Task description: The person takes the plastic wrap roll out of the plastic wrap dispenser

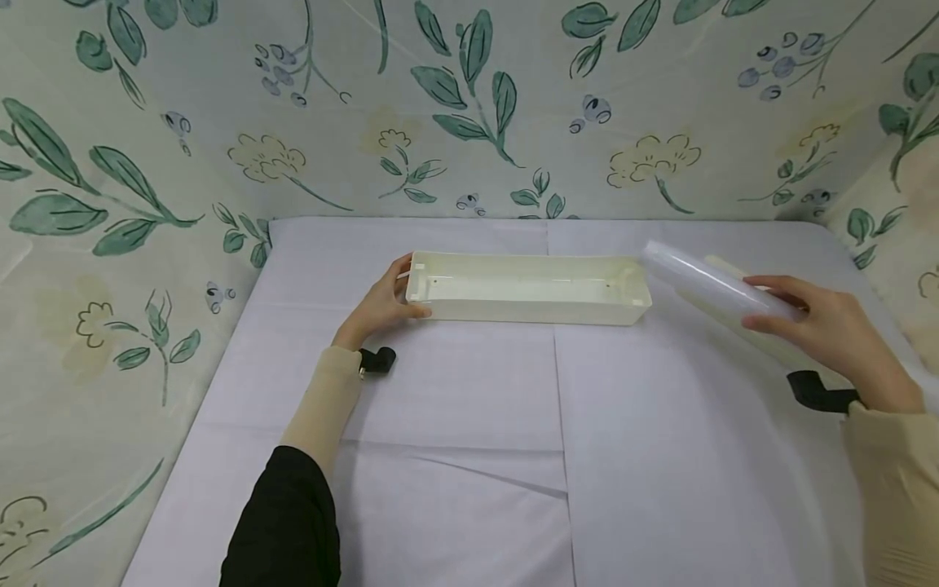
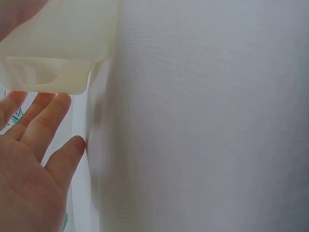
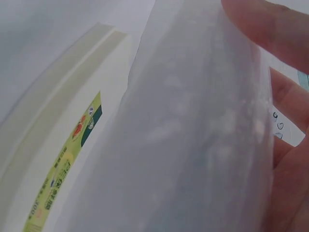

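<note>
An open, long cream-coloured plastic cling film box (image 1: 528,311) lies crosswise on the table, its hollow inside facing up. My left hand (image 1: 380,303) grips its left end, thumb at the front corner and fingers round the far side. In the left wrist view, fingertips (image 2: 62,99) touch the rim of that end. To the right of the box, my right hand (image 1: 832,330) holds a clear, whitish roll of cling film (image 1: 707,277) between thumb and fingers. The roll is slanted, its far end close to the box's right end.
Beneath the roll lies a long cream lid (image 3: 58,82) with a green-and-yellow label (image 3: 60,166). A creased white cloth (image 1: 455,408) covers the table. Leaf-and-flower patterned sheeting (image 1: 455,106) rises behind the table and along its sides.
</note>
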Demonstrator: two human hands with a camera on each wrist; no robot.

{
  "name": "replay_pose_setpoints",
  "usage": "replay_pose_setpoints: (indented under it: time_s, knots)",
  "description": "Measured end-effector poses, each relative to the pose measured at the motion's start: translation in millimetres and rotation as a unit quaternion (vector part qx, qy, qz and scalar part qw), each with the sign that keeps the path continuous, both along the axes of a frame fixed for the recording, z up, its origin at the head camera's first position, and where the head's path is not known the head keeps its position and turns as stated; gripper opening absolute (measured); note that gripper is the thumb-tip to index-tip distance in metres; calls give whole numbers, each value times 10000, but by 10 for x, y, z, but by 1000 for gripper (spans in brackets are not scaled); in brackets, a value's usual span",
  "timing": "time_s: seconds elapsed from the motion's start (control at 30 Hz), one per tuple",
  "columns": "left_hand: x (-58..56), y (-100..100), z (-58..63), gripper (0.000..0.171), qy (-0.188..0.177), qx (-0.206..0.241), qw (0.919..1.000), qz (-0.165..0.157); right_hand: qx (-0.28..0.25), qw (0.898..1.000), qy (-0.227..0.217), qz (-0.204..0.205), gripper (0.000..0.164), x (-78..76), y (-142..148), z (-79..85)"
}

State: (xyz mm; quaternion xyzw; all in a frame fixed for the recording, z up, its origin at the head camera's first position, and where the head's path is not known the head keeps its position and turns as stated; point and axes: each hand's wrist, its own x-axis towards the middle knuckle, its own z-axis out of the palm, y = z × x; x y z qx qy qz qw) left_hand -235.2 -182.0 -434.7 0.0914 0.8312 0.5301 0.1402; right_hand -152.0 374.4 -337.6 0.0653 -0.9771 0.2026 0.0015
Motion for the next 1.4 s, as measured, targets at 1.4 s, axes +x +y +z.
replay_pose_setpoints:
  time_s: [1.4]
  knots:
    - [191, 92, 351, 101, -18, -104, 9999, -93, 219, 9976, -271, -599, 70, 229, 275, -197]
